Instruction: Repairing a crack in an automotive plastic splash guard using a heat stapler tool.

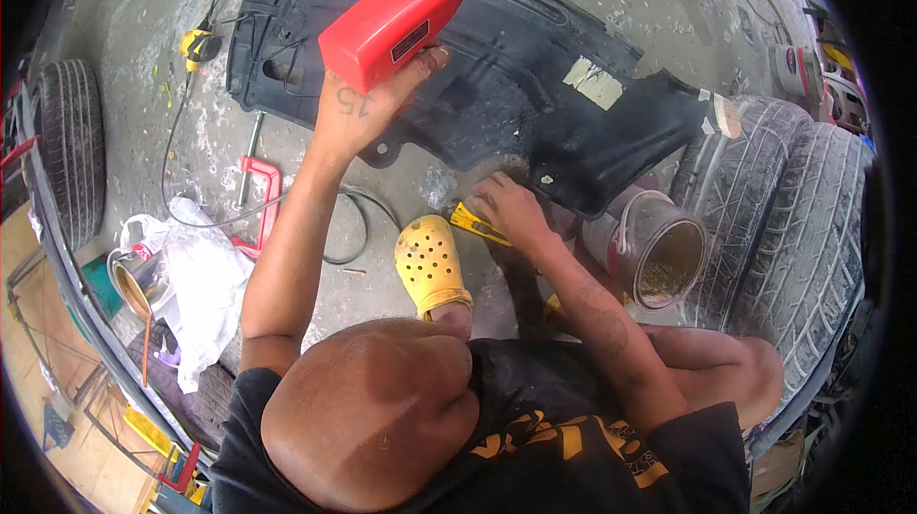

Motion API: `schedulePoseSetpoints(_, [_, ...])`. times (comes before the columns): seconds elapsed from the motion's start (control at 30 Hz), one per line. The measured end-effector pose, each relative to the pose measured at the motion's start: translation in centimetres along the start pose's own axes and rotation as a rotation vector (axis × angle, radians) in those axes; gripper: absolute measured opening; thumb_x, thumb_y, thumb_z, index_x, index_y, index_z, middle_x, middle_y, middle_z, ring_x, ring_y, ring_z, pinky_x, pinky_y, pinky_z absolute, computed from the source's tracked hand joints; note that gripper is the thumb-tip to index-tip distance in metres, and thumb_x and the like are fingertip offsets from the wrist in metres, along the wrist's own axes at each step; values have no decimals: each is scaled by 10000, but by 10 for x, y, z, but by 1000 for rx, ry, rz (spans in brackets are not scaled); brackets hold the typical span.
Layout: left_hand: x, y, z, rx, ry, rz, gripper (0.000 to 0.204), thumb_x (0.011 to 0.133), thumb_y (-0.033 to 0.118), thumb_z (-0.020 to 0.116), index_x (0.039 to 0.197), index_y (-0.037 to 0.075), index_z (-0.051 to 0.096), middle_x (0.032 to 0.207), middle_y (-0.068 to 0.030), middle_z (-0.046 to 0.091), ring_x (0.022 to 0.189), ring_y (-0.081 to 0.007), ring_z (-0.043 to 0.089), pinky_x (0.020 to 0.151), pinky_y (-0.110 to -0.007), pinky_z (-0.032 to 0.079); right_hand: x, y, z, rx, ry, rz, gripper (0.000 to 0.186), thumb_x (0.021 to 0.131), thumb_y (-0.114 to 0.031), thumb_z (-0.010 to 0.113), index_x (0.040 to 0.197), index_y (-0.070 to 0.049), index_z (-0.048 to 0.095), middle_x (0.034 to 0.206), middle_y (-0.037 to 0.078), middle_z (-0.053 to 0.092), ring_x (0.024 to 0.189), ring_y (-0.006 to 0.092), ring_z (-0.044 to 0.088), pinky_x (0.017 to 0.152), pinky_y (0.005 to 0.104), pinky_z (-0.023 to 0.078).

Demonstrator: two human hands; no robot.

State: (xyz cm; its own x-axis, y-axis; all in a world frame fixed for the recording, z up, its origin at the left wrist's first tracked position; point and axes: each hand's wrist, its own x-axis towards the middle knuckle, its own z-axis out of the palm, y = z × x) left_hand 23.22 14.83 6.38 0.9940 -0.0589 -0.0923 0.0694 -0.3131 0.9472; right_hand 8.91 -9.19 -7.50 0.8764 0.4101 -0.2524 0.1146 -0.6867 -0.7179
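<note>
My left hand is closed round the grip of a red gun-shaped electric tool, raised over a large black plastic panel. The tool's thin tip points to the far right, partly cut off by the picture's edge. At the panel's near edge is my right hand, its fingers curled against the plastic. Just below those fingers is a yellow utility knife, partly hidden by the hand; whether the palm touches it I cannot tell. A pale tape patch sticks to the panel's right part.
A red clamp lies left of my yellow clog, beside a cable. Open paint cans stand by the tyres at right. White plastic bags, another can and a yellow-black tool are on the left.
</note>
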Motion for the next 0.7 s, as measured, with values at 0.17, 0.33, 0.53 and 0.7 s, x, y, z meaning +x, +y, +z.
schedulePoseSetpoints(0.17, [-2, -3, -5, 30, 9, -18, 271, 852, 311, 732, 950, 60, 707, 638, -39, 593, 588, -129, 563, 582, -304, 446, 3, 3, 2, 6, 12, -6, 154, 876, -157, 661, 974, -42, 634, 978, 151, 620, 885, 377, 624, 759, 449, 507])
schedulePoseSetpoints(0.33, [0, 2, -9, 20, 1, -32, 260, 851, 306, 729, 944, 64, 706, 633, -34, 589, 566, -124, 551, 566, -304, 440, 9, -5, -6, 138, -98, 81, 155, 844, -153, 664, 918, -22, 626, 972, 165, 622, 877, 374, 625, 748, 436, 506])
schedulePoseSetpoints(0.53, [4, 2, 0, -85, 42, -155, 249, 846, 267, 759, 908, 35, 692, 636, 13, 559, 540, -83, 525, 506, -273, 404, 14, -10, -22, 280, -217, 89, 159, 798, -166, 698, 882, -45, 636, 825, 124, 696, 767, 253, 691, 699, 349, 519])
schedulePoseSetpoints(0.7, [-3, 6, 2, -289, 67, -207, 181, 838, 141, 762, 947, 34, 666, 648, 24, 547, 508, -55, 478, 443, -224, 345, 25, -42, -45, 554, -317, 93, 149, 802, -85, 692, 788, -6, 566, 736, 92, 670, 672, 136, 650, 640, 310, 521])
